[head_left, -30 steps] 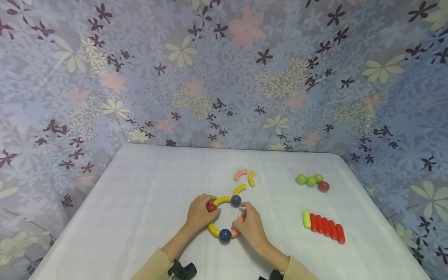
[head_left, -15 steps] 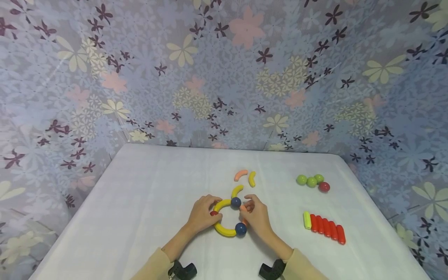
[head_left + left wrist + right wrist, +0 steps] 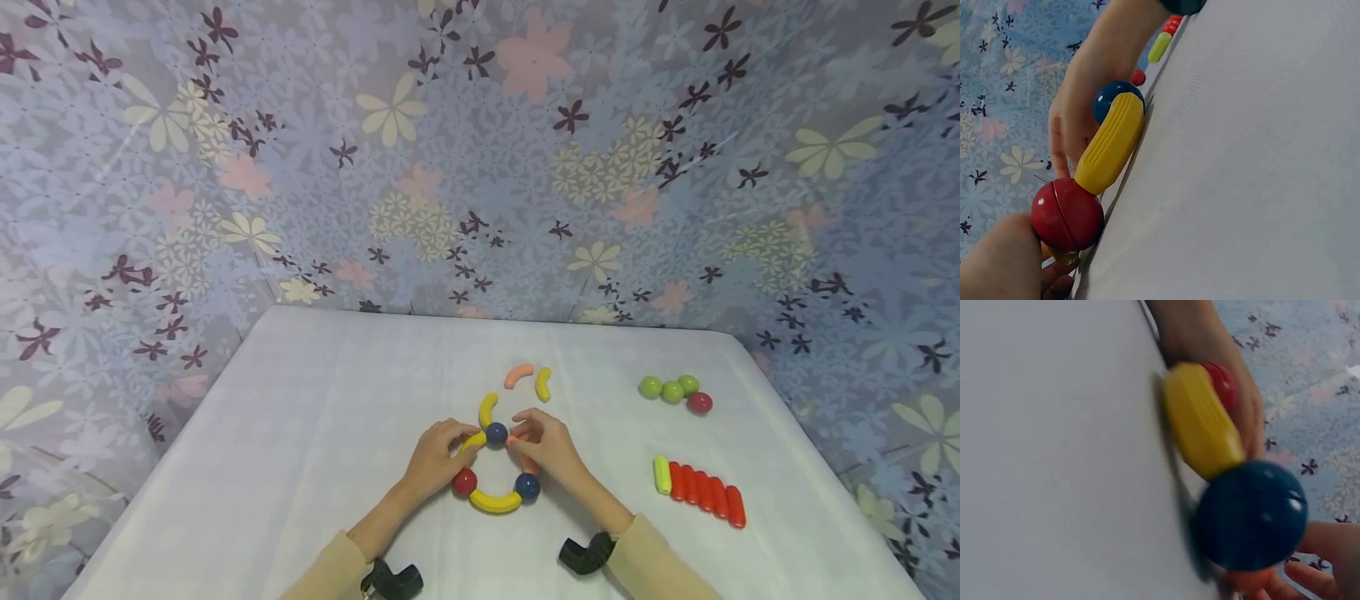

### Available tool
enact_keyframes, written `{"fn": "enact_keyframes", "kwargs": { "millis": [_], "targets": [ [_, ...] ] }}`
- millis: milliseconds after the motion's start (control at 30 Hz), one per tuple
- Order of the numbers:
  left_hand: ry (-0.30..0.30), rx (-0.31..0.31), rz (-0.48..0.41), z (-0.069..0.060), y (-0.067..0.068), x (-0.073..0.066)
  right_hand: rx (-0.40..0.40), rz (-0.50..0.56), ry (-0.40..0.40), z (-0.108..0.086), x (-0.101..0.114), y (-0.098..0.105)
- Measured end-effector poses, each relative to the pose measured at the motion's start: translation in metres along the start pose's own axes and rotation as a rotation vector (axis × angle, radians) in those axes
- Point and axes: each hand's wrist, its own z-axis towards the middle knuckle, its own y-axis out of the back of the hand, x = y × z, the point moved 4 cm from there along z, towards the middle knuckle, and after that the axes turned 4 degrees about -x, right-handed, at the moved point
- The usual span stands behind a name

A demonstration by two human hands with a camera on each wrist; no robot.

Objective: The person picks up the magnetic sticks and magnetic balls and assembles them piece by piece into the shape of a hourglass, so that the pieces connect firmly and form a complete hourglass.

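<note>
A ring of curved rods and balls lies on the white table, between both hands. My left hand (image 3: 435,457) pinches its upper-left yellow curved rod (image 3: 476,442), just above a red ball (image 3: 464,482). On the opposite side, my right hand (image 3: 553,452) holds an orange curved rod (image 3: 529,466), partly hidden by the fingers. A yellow curved rod (image 3: 496,502) forms the near side, ending at a blue ball (image 3: 527,487). From the far blue ball (image 3: 497,434) another yellow rod (image 3: 487,409) sticks outward. The left wrist view shows the red ball (image 3: 1067,214) close up.
Beyond the ring lie a loose orange curved rod (image 3: 519,376) and a yellow one (image 3: 543,384). Green balls (image 3: 672,391) and a red ball (image 3: 700,403) sit at the right. Nearer are several straight red rods (image 3: 707,493) beside a lime one (image 3: 662,475).
The ring has turned counterclockwise: the red ball came nearer, the near blue ball went right, and the outer yellow rod swung left. My left fingers now pinch the yellow rod instead of the red ball.
</note>
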Motion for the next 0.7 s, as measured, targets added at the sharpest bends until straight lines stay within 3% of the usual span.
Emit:
{"fn": "enact_keyframes", "kwargs": {
  "millis": [100,200,300,467,700],
  "targets": [
    [0.007,0.002,-0.015,0.001,0.000,0.001,0.021,0.005,0.036,0.017,-0.002,0.005],
    [0.019,0.011,-0.023,0.001,-0.001,0.001,0.067,-0.029,0.137,0.035,-0.001,0.006],
    [0.021,0.020,-0.022,0.002,-0.001,0.001,0.187,-0.058,0.242,0.049,0.002,0.000],
    [0.037,0.039,-0.023,0.001,-0.002,0.002,0.370,-0.065,0.320,0.060,0.005,-0.013],
    [-0.002,0.006,-0.019,0.000,-0.001,0.001,0.337,-0.095,0.353,0.062,0.004,-0.017]
  ]
}}
